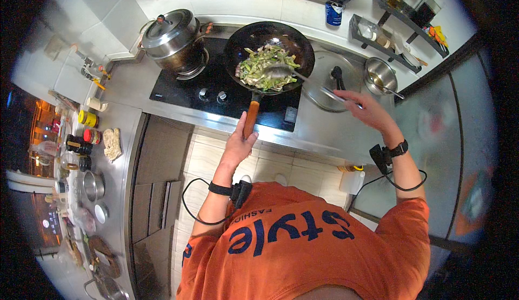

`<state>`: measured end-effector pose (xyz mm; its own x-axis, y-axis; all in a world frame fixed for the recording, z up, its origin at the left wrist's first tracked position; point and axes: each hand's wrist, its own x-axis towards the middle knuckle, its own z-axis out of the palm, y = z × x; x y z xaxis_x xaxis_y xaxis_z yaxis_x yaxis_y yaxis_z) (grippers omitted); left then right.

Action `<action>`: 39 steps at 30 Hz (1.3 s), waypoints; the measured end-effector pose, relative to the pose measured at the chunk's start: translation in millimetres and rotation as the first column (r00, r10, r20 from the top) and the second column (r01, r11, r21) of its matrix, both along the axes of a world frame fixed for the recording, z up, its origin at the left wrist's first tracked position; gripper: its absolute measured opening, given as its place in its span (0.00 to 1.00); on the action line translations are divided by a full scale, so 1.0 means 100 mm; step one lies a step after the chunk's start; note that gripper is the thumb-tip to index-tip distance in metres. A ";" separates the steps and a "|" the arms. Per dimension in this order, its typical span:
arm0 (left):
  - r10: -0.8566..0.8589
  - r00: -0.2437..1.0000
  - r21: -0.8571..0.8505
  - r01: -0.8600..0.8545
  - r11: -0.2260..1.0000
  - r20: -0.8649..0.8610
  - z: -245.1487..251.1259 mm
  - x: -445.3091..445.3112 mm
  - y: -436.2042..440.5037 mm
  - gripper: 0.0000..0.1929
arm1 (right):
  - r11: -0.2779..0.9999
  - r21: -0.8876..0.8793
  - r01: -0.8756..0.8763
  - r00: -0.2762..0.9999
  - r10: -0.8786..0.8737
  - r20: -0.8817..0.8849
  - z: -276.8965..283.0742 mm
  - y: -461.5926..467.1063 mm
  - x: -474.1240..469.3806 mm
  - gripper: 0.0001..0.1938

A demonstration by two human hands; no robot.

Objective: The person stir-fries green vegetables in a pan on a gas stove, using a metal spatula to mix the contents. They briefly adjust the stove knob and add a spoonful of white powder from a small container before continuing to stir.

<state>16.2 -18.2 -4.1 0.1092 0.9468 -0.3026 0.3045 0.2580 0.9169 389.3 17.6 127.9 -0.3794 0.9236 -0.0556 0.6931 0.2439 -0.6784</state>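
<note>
A dark wok (298, 42) stands on the black glass cooktop (178, 93), filled partly with chopped green vegetables (263, 58) mixed with paler pieces. My left hand (239, 144) is closed around the wok's wooden handle (252, 115). In my right hand (367, 109) is a metal spatula or ladle (310, 82), gripped by its handle. Its blurred head lies among the vegetables, on the wok's right side. Behind the spatula's handle, a round glass lid (320, 63) with a black knob rests on the steel counter.
A lidded steel pot (172, 42) occupies the left burner. To the right are a small steel bowl (381, 75) with a utensil in it and wall racks (409, 14) of containers. Jars (88, 118), a cloth glove (112, 144) and a chopping board (104, 255) line the left counter.
</note>
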 end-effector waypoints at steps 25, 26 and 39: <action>-0.018 1.000 -0.002 0.018 1.000 -0.020 0.02 -0.02 0.00 0.43 | 0.947 0.276 0.163 0.987 -0.156 -0.045 -0.82 0.56 -0.51 0.20; -0.017 1.000 -0.004 0.017 1.000 -0.023 0.02 -0.02 0.00 0.43 | 0.927 0.328 0.181 0.983 -0.167 -0.070 -0.81 0.64 -0.56 0.20; -0.011 1.000 -0.051 0.011 0.999 -0.004 0.08 -0.01 0.00 0.42 | 0.972 0.213 0.094 0.995 -0.085 -0.053 -0.81 0.16 -0.34 0.19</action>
<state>15.2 -18.3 4.0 0.1179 0.9288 -0.3512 0.3110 0.3014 0.9014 355.4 33.2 46.4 -0.2923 0.9424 0.1627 0.6897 0.3257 -0.6467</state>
